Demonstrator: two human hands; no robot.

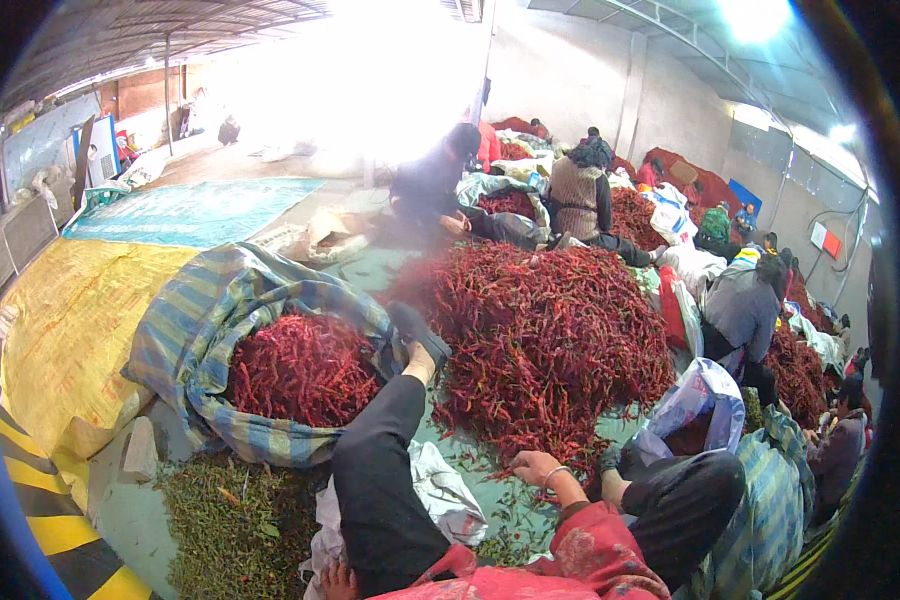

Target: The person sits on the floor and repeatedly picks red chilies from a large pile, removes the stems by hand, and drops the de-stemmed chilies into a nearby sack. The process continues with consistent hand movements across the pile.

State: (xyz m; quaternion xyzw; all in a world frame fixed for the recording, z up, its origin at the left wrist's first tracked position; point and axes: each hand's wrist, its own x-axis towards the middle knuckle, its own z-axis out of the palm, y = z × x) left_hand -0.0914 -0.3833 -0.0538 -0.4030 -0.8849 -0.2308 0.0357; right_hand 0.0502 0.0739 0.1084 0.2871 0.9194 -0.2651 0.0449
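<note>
A large heap of dried red chili peppers [540, 322] lies on the floor between my outstretched legs. My right hand [534, 468], with a bracelet at its wrist, is at the heap's near edge, its fingers lowered among loose peppers; whether it grips one is hidden. Low in the picture, my left hand [337, 581] shows only in part beside my left thigh, near a white sack [446, 487] and a pile of green pepper stems [225, 525]. Its fingers look apart, with nothing visible in them. Past my left leg, a blue-striped woven sack [187, 337] stands open around more red chili peppers [300, 367].
A concrete block [141, 450] sits left of the stems. Yellow sheeting [90, 315] and a blue banner [195, 210] cover floor beyond. To my right are a white sack [709, 382] and a striped sack [757, 495]. Several people sit among other pepper heaps, one person [742, 315] fairly close.
</note>
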